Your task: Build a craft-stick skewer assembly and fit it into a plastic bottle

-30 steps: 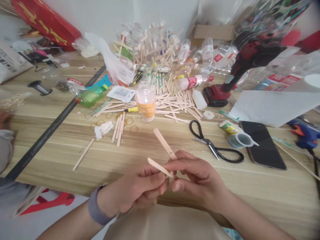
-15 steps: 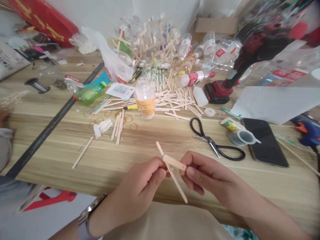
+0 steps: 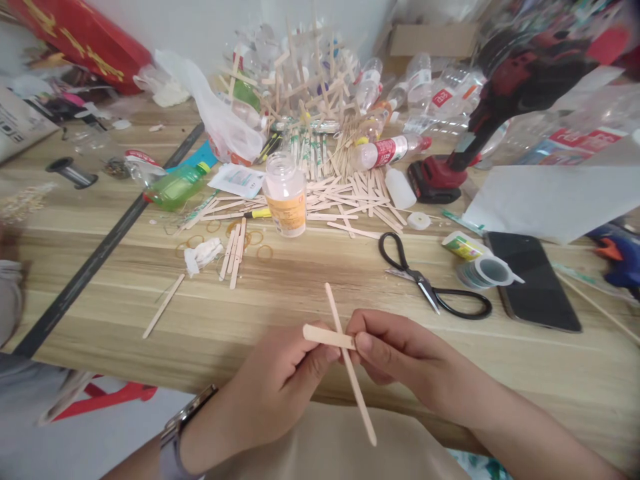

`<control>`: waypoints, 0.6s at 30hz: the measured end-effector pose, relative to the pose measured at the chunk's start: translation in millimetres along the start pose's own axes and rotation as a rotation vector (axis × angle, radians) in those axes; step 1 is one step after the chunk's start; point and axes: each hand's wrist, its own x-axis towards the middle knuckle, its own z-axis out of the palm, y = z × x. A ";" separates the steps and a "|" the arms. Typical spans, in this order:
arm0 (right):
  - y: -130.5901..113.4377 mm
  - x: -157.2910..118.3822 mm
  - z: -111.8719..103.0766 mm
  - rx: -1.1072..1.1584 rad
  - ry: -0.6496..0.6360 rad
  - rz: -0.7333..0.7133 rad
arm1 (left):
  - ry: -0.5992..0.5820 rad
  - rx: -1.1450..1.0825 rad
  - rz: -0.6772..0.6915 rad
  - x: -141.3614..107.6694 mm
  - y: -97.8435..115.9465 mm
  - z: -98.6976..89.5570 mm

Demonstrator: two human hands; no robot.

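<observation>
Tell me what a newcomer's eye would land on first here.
Probably the two crossed wooden sticks, held between the left hand and right hand at the front of the table. Next, the bulky red and black power tool standing at back right, and the loose heap of sticks behind the jar.

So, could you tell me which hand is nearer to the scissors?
The right hand: it is just this side of the scissors. The left hand is farther off, to the left.

- Wristwatch [image 3: 190,408] with a shiny metallic case, above the left hand [image 3: 285,380]
- Smooth greyish-lavender watch strap [image 3: 173,455]
- Plain beige cloth garment [image 3: 285,453] over the lap
</observation>
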 end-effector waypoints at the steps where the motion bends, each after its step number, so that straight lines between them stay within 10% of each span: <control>1: 0.0 0.2 -0.1 0.012 -0.005 -0.001 | -0.004 -0.008 0.000 0.5 -0.2 0.3; 18: -10.3 2.6 -11.5 0.029 -0.132 0.113 | -0.148 -0.067 -0.056 9.8 13.3 -4.3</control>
